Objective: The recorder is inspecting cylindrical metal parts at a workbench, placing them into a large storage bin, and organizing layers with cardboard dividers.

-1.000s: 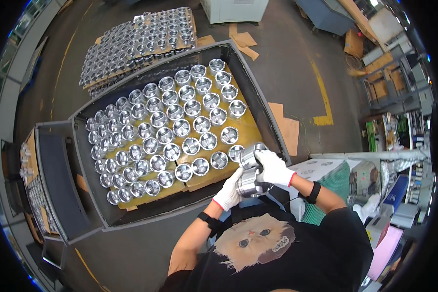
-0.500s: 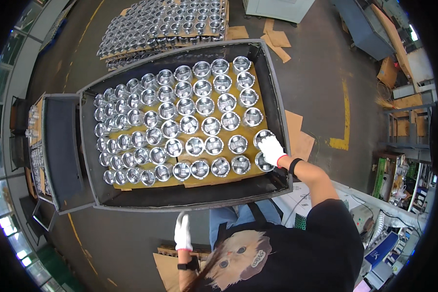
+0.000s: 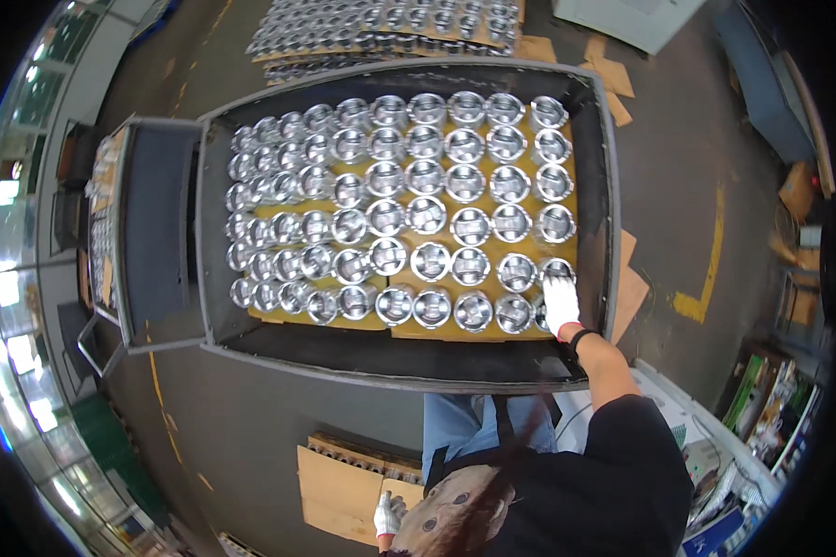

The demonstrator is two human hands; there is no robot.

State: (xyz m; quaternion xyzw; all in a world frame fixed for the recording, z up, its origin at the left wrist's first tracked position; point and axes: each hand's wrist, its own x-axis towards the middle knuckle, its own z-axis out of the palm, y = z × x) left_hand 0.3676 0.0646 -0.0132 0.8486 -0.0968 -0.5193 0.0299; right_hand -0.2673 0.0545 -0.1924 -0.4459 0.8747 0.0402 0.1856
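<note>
A large dark metal bin [image 3: 390, 367] holds several rows of shiny round metal cylinders [image 3: 427, 215] standing on a yellow cardboard layer [image 3: 274, 317]. My right hand [image 3: 559, 304], in a white glove, reaches into the near right corner. It closes over a cylinder at the right end of the nearest rows, which it mostly hides. My left hand [image 3: 388, 512], also gloved, hangs low by my body with its fingers spread on a stack of brown cardboard sheets [image 3: 339, 483] on the floor.
More shiny cylinders [image 3: 390, 23] lie in layers on the floor beyond the bin. A dark flap or side tray [image 3: 158, 223] juts out on the bin's left. Cardboard scraps [image 3: 632, 288] and a yellow floor mark [image 3: 706, 278] lie to the right.
A second ago both hands held a cylinder near my chest. The right hand has since carried it into the bin's near right corner. The left hand dropped to the cardboard stack.
</note>
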